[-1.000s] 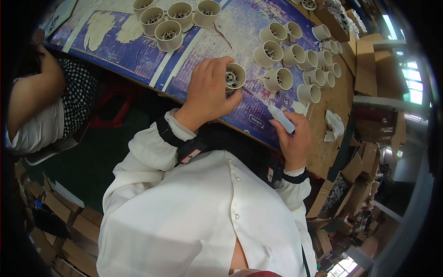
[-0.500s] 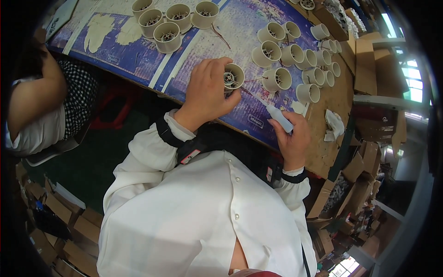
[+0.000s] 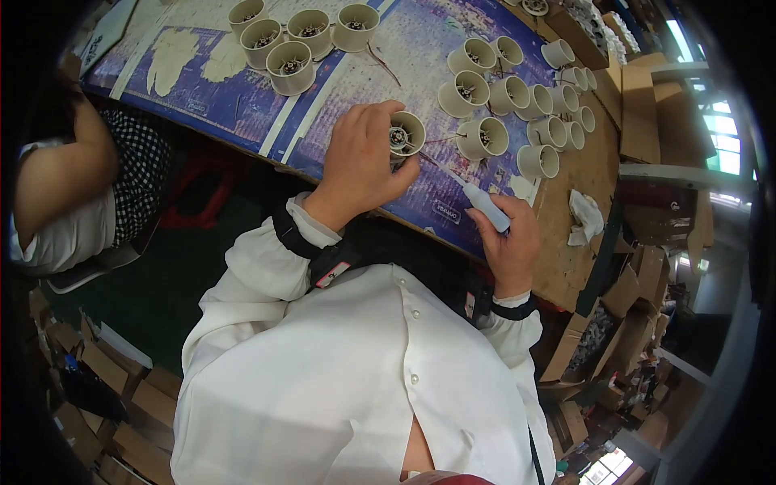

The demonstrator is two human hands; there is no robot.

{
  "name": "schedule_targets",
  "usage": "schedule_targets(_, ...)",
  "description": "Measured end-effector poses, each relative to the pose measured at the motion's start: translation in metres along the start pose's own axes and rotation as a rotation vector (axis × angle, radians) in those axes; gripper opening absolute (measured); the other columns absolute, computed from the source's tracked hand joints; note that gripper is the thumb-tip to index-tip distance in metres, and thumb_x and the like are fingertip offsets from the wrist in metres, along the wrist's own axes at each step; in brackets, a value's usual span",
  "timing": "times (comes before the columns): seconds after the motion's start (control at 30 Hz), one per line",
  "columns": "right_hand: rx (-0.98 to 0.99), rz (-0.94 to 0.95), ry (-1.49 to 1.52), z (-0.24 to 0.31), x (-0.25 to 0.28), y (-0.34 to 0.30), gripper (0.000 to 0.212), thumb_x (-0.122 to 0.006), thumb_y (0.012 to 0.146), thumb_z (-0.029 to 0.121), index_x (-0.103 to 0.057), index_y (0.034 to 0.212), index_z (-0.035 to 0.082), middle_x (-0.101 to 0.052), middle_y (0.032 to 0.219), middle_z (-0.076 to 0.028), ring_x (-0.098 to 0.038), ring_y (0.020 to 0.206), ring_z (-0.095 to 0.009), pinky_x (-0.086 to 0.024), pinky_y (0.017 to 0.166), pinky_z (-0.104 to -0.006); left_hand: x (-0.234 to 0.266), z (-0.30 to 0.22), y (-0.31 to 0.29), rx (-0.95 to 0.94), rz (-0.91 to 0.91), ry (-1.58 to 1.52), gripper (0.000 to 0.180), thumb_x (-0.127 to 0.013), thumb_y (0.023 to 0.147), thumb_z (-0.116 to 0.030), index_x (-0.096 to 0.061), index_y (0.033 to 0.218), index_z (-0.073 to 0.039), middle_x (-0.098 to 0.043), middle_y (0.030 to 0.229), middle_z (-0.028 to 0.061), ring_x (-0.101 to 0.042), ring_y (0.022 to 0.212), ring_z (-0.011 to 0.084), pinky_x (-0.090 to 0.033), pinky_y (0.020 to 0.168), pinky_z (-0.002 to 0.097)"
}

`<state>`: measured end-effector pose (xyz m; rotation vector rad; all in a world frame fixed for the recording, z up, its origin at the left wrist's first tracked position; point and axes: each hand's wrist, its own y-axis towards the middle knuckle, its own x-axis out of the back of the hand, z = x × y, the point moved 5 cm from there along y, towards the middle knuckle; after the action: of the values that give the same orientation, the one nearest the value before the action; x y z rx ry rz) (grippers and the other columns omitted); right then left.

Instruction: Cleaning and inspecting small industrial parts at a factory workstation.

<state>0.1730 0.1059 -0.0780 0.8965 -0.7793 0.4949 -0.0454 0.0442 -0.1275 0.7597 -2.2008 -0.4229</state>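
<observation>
Over the last second the seated person's arm (image 3: 69, 182), well left of the held cup (image 3: 415, 133), has shifted slightly, while the cup and both hands have barely stirred. Farthest left of the held cup is that seated person in checked cloth (image 3: 141, 153); lower, cardboard boxes (image 3: 141, 457) crowd a dark green floor (image 3: 162, 299), with something red (image 3: 190, 202) just under the desk (image 3: 234, 129). The desk wears a worn blue-violet printed covering, flaked pale in patches and crossed by white strips. Left of and beyond the held cup stand five pale cups (image 3: 289, 79) with dark spoked parts inside. The left hand (image 3: 361, 158) wraps the held cup from its left, fingers together, thumb on the near side; whether the cup touches the desk I cannot tell. A thin reddish wire (image 3: 440, 140) runs from its right side. To its lower right, the right hand (image 3: 513, 242) pinches a pale squeeze bottle (image 3: 487, 208) between thumb and fingers, nozzle toward the cup. Right of the held cup more cups (image 3: 493, 147) gather; farther right come bare brown board (image 3: 570, 263), a crumpled white wad (image 3: 584, 218), open cartons (image 3: 643, 275) and bright windows (image 3: 722, 141).
</observation>
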Motion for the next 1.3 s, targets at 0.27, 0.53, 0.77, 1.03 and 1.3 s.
schedule_targets(0.27, -0.001, 0.006, 0.000, 0.002, 0.000, 0.000, 0.039, -0.086, 0.074, 0.011, -0.061, 0.102, 0.003, -0.065, 0.092, -0.014, -0.064, 0.081, -0.029, -0.051, 0.071, -0.0350, 0.000, 0.000, 0.000, -0.001, 0.012, -0.009, 0.059, -0.073, 0.070, -0.020, -0.051, 0.122, -0.001, -0.059, 0.107, 0.0181, -0.056, 0.103, 0.0369, -0.043, 0.090, 0.0460)
schedule_targets(0.53, -0.014, -0.011, 0.015, -0.001, 0.003, -0.005, 0.038, -0.086, 0.075, 0.012, -0.061, 0.103, 0.002, -0.066, 0.092, -0.014, -0.064, 0.080, -0.029, -0.051, 0.071, -0.0341, 0.000, 0.000, -0.002, -0.036, 0.019, -0.057, 0.059, -0.074, 0.070, -0.017, -0.051, 0.122, -0.002, -0.058, 0.111, 0.0171, -0.054, 0.108, 0.0367, -0.042, 0.093, 0.0453)
schedule_targets(0.77, -0.178, -0.049, 0.051, -0.014, 0.009, -0.022, 0.035, -0.084, 0.078, 0.012, -0.062, 0.103, 0.002, -0.066, 0.090, -0.012, -0.063, 0.078, -0.025, -0.050, 0.070, -0.0320, 0.004, -0.004, 0.001, -0.079, 0.002, -0.096, 0.055, -0.074, 0.070, -0.009, -0.051, 0.120, -0.004, -0.057, 0.111, 0.0157, -0.055, 0.104, 0.0367, -0.044, 0.091, 0.0432)
schedule_targets(1.03, -0.365, -0.148, 0.169, -0.029, 0.014, -0.038, 0.029, -0.079, 0.084, 0.014, -0.063, 0.104, 0.002, -0.066, 0.092, -0.009, -0.062, 0.079, -0.018, -0.049, 0.071, -0.0292, 0.005, -0.005, 0.001, -0.087, -0.007, -0.109, 0.055, -0.074, 0.070, -0.010, -0.051, 0.120, -0.004, -0.058, 0.112, 0.0151, -0.055, 0.103, 0.0357, -0.044, 0.090, 0.0429)
schedule_targets(1.3, -0.497, -0.191, 0.304, -0.034, 0.008, -0.042, 0.024, -0.072, 0.091, 0.015, -0.061, 0.110, 0.002, -0.065, 0.097, -0.006, -0.059, 0.081, -0.012, -0.047, 0.071, -0.0239, 0.002, -0.003, 0.000, -0.041, 0.003, -0.086, 0.055, -0.075, 0.069, -0.016, -0.052, 0.118, -0.003, -0.060, 0.105, 0.0167, -0.056, 0.100, 0.0369, -0.045, 0.087, 0.0452)
